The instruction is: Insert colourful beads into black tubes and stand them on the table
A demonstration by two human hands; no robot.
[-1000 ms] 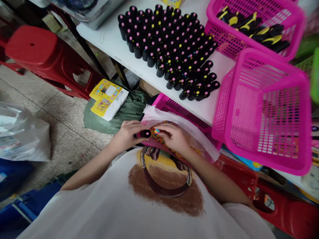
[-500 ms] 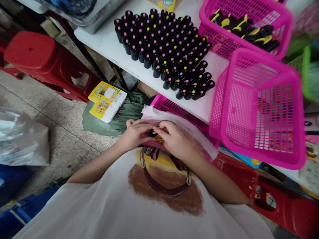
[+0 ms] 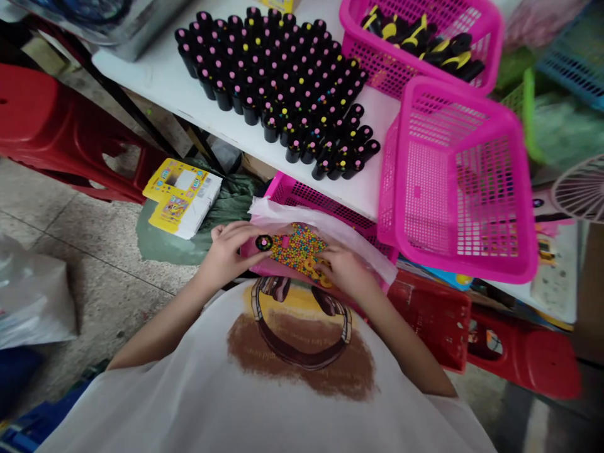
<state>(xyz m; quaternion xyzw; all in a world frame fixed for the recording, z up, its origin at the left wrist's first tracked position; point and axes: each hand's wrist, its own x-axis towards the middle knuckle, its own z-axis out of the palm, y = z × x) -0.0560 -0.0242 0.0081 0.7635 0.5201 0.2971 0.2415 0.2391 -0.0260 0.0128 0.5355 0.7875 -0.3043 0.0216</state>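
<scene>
My left hand is closed around a small black cylinder, its round end turned up with a pink dot in the middle. Below it lies a mass of tiny multicoloured beads in a pink basket lined with a whitish plastic sheet. My right hand reaches down at the right side of the beads, fingertips bent together among several yellow ring-like pieces. What those fingertips grip, if anything, is hidden. A small pink piece lies on the beads near the cylinder.
Many black cylinders with pink or yellow dots stand upright on the white table. A pink basket holds black-and-yellow parts; another pink basket stands nearer. A yellow carton and red stool are at the left.
My hands were together at the black cylinder and have moved apart. The left keeps the cylinder; the right has gone to the yellow pieces. The view has shifted right.
</scene>
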